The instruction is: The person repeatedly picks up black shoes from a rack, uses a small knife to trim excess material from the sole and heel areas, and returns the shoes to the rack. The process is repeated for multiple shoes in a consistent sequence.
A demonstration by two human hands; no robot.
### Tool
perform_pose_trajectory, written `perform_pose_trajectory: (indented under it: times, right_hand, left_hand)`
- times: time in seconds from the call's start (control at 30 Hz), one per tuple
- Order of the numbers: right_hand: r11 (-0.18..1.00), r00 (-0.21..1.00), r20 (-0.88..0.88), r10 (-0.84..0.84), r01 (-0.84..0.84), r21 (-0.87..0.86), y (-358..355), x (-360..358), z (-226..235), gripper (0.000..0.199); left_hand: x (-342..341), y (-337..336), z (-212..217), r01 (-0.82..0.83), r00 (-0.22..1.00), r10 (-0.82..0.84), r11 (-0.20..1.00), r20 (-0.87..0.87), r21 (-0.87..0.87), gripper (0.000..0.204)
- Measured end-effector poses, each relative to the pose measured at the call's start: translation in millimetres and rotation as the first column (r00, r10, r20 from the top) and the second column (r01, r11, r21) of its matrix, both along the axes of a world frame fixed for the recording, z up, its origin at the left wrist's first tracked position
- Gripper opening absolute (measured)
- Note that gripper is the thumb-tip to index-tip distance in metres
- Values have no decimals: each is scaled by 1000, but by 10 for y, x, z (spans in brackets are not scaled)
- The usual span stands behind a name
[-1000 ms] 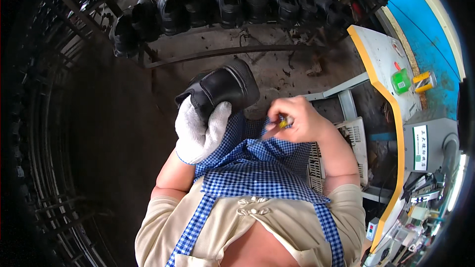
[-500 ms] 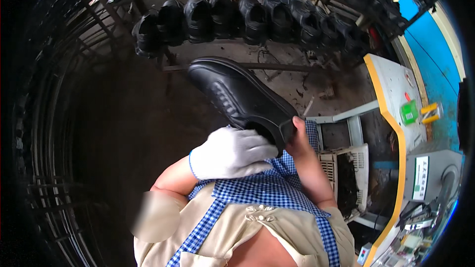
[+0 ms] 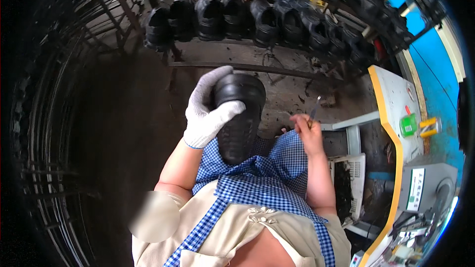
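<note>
My left hand (image 3: 205, 113), in a white knit glove, is closed round the rounded end of a black leather shoe (image 3: 241, 118). Its thumb lies across the shoe and its fingers wrap the far side. The shoe points away from me, its lower end close to my blue checked apron (image 3: 287, 158). To the right of the shoe, apart from it, my bare right hand (image 3: 308, 131) is closed on a slim tool (image 3: 314, 108) with a light metallic tip pointing up and away. The tool's exact kind is too small to make out.
Ahead stands a metal rack with a row of black shoes (image 3: 210, 17) and more shoes above. A yellow-edged worktable (image 3: 378, 84) on my right carries a green box (image 3: 408, 125), a yellow roll (image 3: 429, 126) and a grey machine (image 3: 428, 180). Below it sits a pale plastic crate (image 3: 358, 183).
The shoe has turned from slanting sideways to pointing away from me. My left hand has moved from its opening to its rounded end. My right hand has let go of the heel.
</note>
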State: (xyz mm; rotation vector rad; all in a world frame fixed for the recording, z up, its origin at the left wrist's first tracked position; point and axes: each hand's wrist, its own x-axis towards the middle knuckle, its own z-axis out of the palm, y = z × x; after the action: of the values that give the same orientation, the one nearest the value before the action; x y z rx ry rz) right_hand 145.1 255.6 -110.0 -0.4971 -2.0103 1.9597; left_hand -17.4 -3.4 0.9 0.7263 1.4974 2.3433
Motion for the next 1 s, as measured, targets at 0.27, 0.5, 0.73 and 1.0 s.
perform_pose_trajectory:
  times: [0.27, 0.5, 0.73, 1.0]
  right_hand:
    - [595, 843, -296, 450, -36, 803, -336, -254, 1558, 32]
    - [149, 813, -32, 581, -68, 987, -312, -235, 1903, 20]
    - [-240, 774, 327, 542, -231, 943, -433, -164, 2116, 11]
    - [199, 766, 242, 596, -433, 879, -257, -193, 1827, 22]
  left_hand:
    - [142, 136, 55, 309, 946, -324, 919, -22, -246, 72]
    - [164, 192, 72, 324, 888, -421, 860, -187, -395, 69]
    - [183, 335, -46, 278, 771, -492, 831, -403, -482, 61]
    - [209, 362, -116, 421, 778, -566, 792, -273, -442, 61]
